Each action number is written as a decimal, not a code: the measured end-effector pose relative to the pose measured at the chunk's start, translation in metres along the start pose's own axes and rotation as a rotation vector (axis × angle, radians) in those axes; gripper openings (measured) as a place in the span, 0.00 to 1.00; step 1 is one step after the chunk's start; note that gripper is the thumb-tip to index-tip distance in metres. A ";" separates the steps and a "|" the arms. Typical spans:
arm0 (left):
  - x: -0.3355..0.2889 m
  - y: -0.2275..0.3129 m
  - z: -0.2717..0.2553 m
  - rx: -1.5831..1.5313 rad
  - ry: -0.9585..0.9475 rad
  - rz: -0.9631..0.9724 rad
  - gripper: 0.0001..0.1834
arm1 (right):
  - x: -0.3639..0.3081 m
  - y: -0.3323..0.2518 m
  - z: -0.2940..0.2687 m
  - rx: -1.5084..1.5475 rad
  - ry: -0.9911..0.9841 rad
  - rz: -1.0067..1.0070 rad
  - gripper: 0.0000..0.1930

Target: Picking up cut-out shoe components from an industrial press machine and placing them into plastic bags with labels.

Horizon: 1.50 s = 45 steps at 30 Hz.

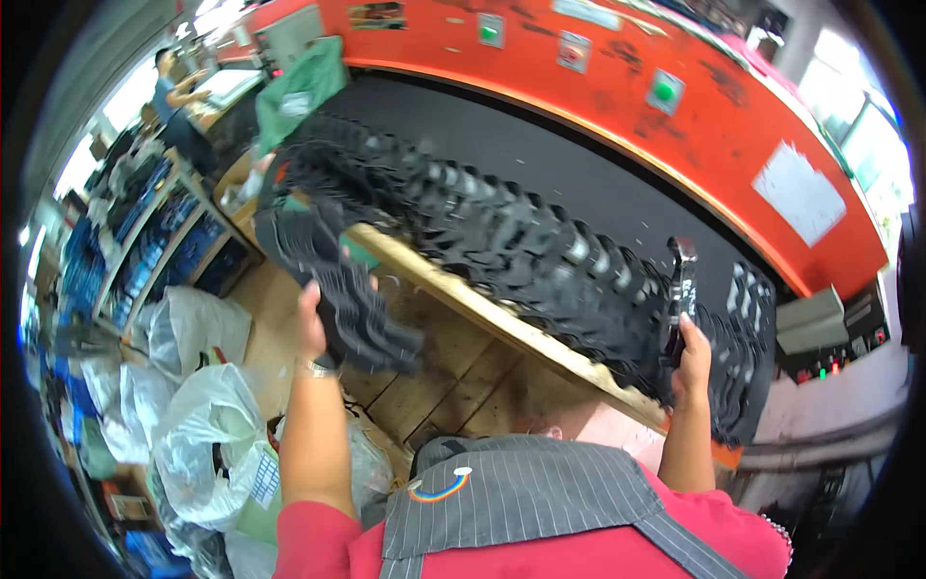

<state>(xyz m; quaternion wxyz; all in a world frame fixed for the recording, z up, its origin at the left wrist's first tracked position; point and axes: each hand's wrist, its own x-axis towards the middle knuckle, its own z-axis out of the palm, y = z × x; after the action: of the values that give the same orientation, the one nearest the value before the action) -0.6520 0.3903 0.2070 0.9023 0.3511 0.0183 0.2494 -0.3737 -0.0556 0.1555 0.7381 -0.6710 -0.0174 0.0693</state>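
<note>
The tabletop is matt black and smooth, with a pale, rough, worn wooden strip along its near edge. Beyond the far edge, the red panel has scuffed, slightly glossy paint; toward the right end hangs dull white paper. The tool in the right hand gleams like dark metal; the black stack in the left hand looks mostly matt. Off the left end, the bags are glossy, crinkled plastic

A factory workshop is indicated by a red machine with push-buttons, black pieces massed before it, and loaded shelves to its left.
</note>
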 end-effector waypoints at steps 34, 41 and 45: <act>-0.431 -0.045 -0.092 0.050 1.540 0.426 0.30 | -0.320 0.184 0.671 -0.714 -1.923 0.598 0.16; -0.380 0.094 -0.310 0.350 1.672 0.530 0.30 | -0.292 0.223 0.766 -0.831 -1.906 0.384 0.19; -0.345 0.155 -0.380 0.241 1.776 0.472 0.25 | -0.290 0.235 0.831 -1.047 -1.956 0.021 0.20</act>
<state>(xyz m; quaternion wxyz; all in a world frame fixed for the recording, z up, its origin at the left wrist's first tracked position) -1.1004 0.5656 -0.0283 0.4405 0.1170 0.6569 0.6006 -0.7781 0.7503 0.0235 0.0310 -0.5561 -0.6138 0.5595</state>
